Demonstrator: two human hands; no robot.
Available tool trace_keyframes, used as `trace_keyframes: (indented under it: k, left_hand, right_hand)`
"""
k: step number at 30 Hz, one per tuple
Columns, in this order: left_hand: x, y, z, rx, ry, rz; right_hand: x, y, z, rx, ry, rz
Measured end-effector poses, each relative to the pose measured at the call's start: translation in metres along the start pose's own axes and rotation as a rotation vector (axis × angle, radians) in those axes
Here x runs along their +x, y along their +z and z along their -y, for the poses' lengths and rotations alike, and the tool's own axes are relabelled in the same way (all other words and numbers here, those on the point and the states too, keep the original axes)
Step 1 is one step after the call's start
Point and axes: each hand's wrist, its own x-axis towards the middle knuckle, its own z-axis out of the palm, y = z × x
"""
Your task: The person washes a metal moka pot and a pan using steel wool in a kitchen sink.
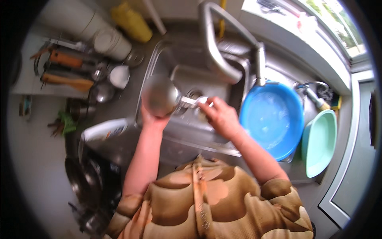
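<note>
My left hand [155, 119] supports a rounded, shiny metal vessel [159, 95] from its near side, over the left part of the steel sink [191, 136]. The vessel is blurred, and its exact kind is unclear. From its right side a pale, narrow handle-like strip [188, 101] reaches to my right hand [222, 118]. The fingertips of that hand are closed around a small whitish piece at the strip's end; blur hides its shape. Below these lies the sink drain [195, 93]. The curved metal faucet [220, 59] arches over the sink's far right side.
A blue basin [271, 119] with water stands right of the sink, beside a mint-green basin [321, 143] on its side. At left are a white bottle [104, 130], hanging utensils [67, 82] and a white cup [119, 77]. A yellow container [131, 22] stands behind.
</note>
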Motion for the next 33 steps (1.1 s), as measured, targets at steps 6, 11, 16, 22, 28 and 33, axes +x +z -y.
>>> trace_keyframes:
  k: [6, 11, 16, 22, 28, 33]
  left_hand:
    - [0.000, 0.002, 0.007, 0.006, 0.004, 0.047]
    - [-0.019, 0.023, 0.008, 0.057, 0.021, 0.102]
    - [-0.048, 0.029, 0.002, 0.077, 0.067, 0.105]
    - [-0.056, 0.038, 0.013, 0.001, 0.151, 0.181]
    - [-0.067, 0.027, 0.008, -0.009, 0.091, 0.249]
    - [-0.067, 0.026, 0.008, -0.042, 0.033, 0.211]
  right_hand:
    - [-0.002, -0.023, 0.001, 0.030, -0.055, 0.054]
    - [-0.003, -0.045, 0.009, 0.021, -0.090, -0.011]
    - [-0.011, -0.050, 0.033, 0.042, -0.073, -0.074]
    - [-0.025, -0.047, 0.053, -0.027, 0.010, -0.132]
    - [-0.027, -0.050, 0.083, -0.093, 0.010, -0.100]
    - [-0.026, -0.051, 0.100, -0.200, -0.010, -0.139]
